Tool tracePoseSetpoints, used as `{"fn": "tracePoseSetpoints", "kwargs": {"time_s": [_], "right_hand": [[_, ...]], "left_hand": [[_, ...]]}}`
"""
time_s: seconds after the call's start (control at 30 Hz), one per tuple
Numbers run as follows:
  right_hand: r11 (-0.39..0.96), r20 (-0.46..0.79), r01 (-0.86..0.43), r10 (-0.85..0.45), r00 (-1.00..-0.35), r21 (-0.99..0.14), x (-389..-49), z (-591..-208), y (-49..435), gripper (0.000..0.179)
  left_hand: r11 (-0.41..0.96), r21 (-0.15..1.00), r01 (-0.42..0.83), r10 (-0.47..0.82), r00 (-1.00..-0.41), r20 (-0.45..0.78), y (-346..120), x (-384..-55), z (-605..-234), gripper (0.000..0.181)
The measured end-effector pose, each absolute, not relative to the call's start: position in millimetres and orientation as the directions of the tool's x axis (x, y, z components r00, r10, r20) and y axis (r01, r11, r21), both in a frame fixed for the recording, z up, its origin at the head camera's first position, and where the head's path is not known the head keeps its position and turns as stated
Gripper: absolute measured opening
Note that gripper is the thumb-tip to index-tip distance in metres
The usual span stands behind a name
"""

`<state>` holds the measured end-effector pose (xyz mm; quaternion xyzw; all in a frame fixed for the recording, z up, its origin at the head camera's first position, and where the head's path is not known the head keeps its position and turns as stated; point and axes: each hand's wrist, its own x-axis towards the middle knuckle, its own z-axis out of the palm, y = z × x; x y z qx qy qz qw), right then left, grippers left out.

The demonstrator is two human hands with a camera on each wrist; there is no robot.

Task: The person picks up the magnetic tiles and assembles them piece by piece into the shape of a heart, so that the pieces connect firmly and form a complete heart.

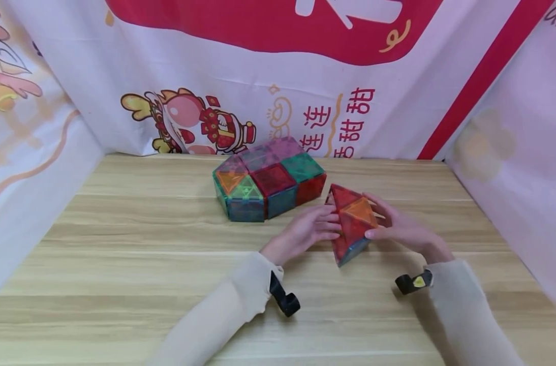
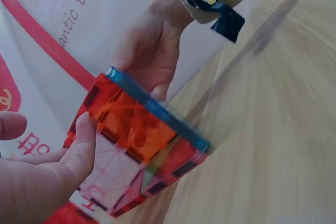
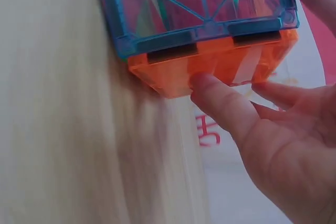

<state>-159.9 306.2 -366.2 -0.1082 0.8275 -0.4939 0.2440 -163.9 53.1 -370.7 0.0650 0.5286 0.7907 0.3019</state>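
Observation:
A small block of translucent magnetic tiles (image 1: 349,226), with red and orange triangles on top and a blue side, is held tilted over the right part of the table. My right hand (image 1: 406,231) grips its right corner, the thumb at the front and fingers behind. In the right wrist view the thumb presses the orange tile (image 3: 178,74) below a blue tile (image 3: 184,11). My left hand (image 1: 303,229) touches the left side with extended fingers; its thumb (image 2: 10,125) stays off the block. The left wrist view shows an open side of the block and its hollow inside.
A larger flat-topped structure of magnetic tiles (image 1: 278,178) in purple, green, red, orange and blue stands behind the hands, left of the small block. Printed cloth (image 1: 241,66) hangs along the back and sides of the wooden table (image 1: 136,229).

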Motion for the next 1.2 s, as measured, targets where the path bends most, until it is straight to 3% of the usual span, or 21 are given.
{"fn": "tracePoseSetpoints", "kwargs": {"time_s": [0.2,0.5,0.7,0.87,0.97,1.07,1.2], "right_hand": [[0.438,-0.221,0.007,-0.440,-0.870,-0.899,-152,-370,279,0.098],[0.546,-0.176,0.023,-0.230,-0.957,-0.837,-141,-361,241,0.104],[0.576,-0.159,0.038,-0.162,-0.974,-0.817,-145,-363,223,0.108],[0.581,-0.154,0.051,-0.129,-0.980,-0.812,-146,-366,219,0.110],[0.585,-0.136,0.044,-0.114,-0.984,-0.810,-145,-368,215,0.110],[0.599,-0.099,0.019,-0.101,-0.990,-0.800,-145,-369,209,0.106],[0.622,-0.050,0.000,-0.063,-0.997,-0.783,-145,-366,193,0.103]], "left_hand": [[-0.158,0.950,-0.269,0.530,-0.835,-0.148,23,-161,-360,0.045],[-0.115,0.963,-0.244,0.498,-0.853,-0.157,18,-172,-350,0.040],[0.102,0.994,-0.041,0.407,-0.910,-0.079,-1,-175,-333,0.035],[0.135,0.978,0.157,0.228,-0.966,0.124,-42,-185,-311,0.027],[0.287,0.932,0.221,0.043,-0.975,0.218,-73,-201,-309,0.025],[0.495,0.852,0.172,-0.049,-0.973,0.225,-101,-223,-319,0.034],[0.603,0.783,0.151,0.054,-0.987,0.149,-127,-255,-342,0.064]]}}
